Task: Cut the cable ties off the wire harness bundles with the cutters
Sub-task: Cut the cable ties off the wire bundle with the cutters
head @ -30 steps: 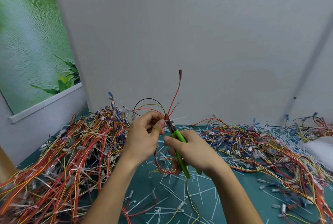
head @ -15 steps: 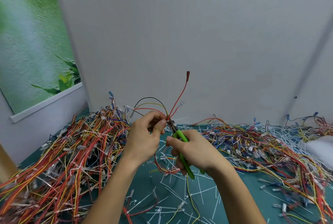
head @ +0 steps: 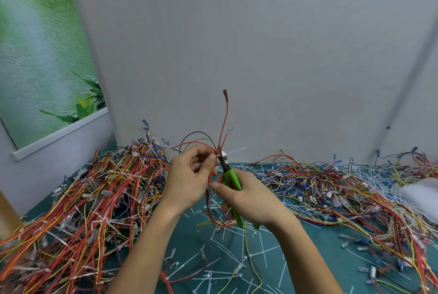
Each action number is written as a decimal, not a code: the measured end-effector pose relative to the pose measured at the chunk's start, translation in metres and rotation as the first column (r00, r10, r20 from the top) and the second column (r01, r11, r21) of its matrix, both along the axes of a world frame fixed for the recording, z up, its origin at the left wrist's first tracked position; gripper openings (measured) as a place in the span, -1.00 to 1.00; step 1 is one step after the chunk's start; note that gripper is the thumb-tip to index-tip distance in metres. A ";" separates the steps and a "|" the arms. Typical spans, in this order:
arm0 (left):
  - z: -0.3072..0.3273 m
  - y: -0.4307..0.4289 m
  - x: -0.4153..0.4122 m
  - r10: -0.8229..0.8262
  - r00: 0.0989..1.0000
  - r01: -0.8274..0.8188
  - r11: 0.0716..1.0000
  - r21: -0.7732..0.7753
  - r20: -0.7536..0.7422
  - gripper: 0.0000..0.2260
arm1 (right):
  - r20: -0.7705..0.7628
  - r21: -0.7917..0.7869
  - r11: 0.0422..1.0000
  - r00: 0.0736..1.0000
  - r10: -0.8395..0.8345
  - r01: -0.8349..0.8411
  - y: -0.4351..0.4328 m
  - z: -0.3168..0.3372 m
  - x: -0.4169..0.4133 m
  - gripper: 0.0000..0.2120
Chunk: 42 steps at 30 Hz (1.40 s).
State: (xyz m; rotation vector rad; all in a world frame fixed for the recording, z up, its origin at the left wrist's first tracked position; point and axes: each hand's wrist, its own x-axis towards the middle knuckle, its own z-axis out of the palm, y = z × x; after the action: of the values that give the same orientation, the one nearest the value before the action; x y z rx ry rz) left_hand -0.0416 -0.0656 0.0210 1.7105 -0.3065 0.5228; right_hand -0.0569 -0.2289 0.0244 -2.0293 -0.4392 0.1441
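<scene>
My left hand [head: 189,175] grips a small wire harness bundle [head: 208,144] of red, yellow and black wires, held upright above the green mat. A long red wire with a brown terminal [head: 225,93] sticks up from it. My right hand [head: 248,196] holds the green-handled cutters [head: 231,176]. Their dark jaws [head: 222,155] sit at a white cable tie [head: 233,151] on the bundle, right beside my left thumb. The bundle's lower loop [head: 213,218] hangs down between my wrists.
A large heap of red, orange and yellow harnesses [head: 83,210] covers the left of the green mat [head: 296,258]. Another tangle [head: 343,187] spreads on the right. Cut white ties [head: 225,270] litter the mat in front. A grey wall [head: 260,57] stands close behind.
Both hands and the bundle have stayed in nearly the same place. The long red wire tip has swung slightly right and back. The cutter jaws remain at the tie.
</scene>
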 end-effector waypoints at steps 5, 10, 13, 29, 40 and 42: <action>0.001 -0.001 0.000 -0.025 0.999 0.021 0.995 -0.094 -0.040 -0.89 | 0.083 0.007 0.997 0.994 -0.071 0.071 0.002 -0.005 0.003 -0.81; 0.001 0.000 0.000 -0.043 0.998 0.036 0.992 -0.121 -0.052 -0.91 | 0.090 0.018 0.997 0.993 -0.080 0.078 0.003 -0.005 0.002 -0.80; 0.000 0.000 0.001 -0.053 0.996 0.042 0.989 -0.145 -0.072 -0.90 | 0.109 -0.005 0.997 0.991 -0.074 0.075 0.003 -0.006 0.003 -0.84; -0.001 -0.003 0.002 -0.056 0.993 0.037 0.982 -0.186 -0.101 -0.90 | 0.113 0.024 0.993 0.987 -0.115 0.113 0.006 -0.009 0.004 -0.75; 0.001 -0.004 -0.001 -0.047 0.994 0.027 0.980 -0.199 -0.097 -0.90 | 0.114 -0.019 0.998 0.992 -0.062 0.065 0.005 -0.006 0.003 -0.81; 0.001 -0.004 0.000 -0.039 0.994 0.018 0.979 -0.205 -0.099 -0.92 | 0.117 -0.016 0.998 0.991 -0.063 0.065 0.005 -0.006 0.003 -0.83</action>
State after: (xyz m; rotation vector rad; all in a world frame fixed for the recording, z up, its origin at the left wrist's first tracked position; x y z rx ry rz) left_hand -0.0419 -0.0699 0.0221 1.5260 -0.1964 0.4281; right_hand -0.0543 -0.2236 0.0189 -2.0751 -0.4465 -0.0089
